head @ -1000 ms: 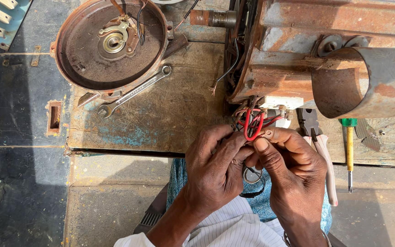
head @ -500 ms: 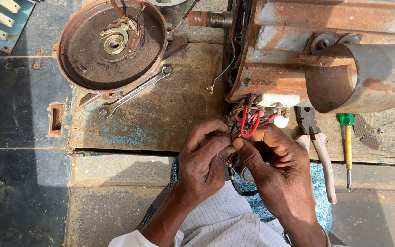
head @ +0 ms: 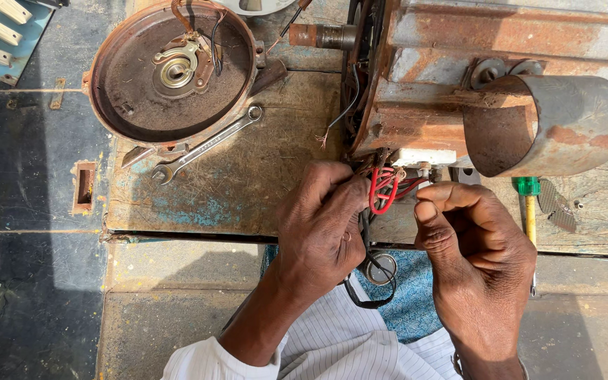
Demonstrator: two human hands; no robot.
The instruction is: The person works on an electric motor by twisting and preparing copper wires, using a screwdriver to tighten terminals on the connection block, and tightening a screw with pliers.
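1. Head view: a rusty motor housing [head: 459, 70] lies across the top right of the wooden bench [head: 248, 190], its long axis running left to right, with the shaft stub [head: 318, 35] pointing left.
2. To its left, well apart, a round rusty end cover [head: 170, 70] lies open side up, and a spanner [head: 205, 144] rests diagonally at its lower edge.
3. A green-handled screwdriver [head: 528, 204] lies near the right hand, its long axis running up and down the picture.
4. The left hand [head: 321, 225] has its grip pressed together on the red wires [head: 381, 190], which loop out at the housing's lower front edge and bend down towards the person.
5. The right hand [head: 476, 246] sits just beside the loop, thumb and forefinger pinched together; whether they pinch a wire end I cannot tell.
6. Judged from this, the work goes best with the left hand holding the bundle steady close to the housing while the right handles one lead at a time, without sharp bends.
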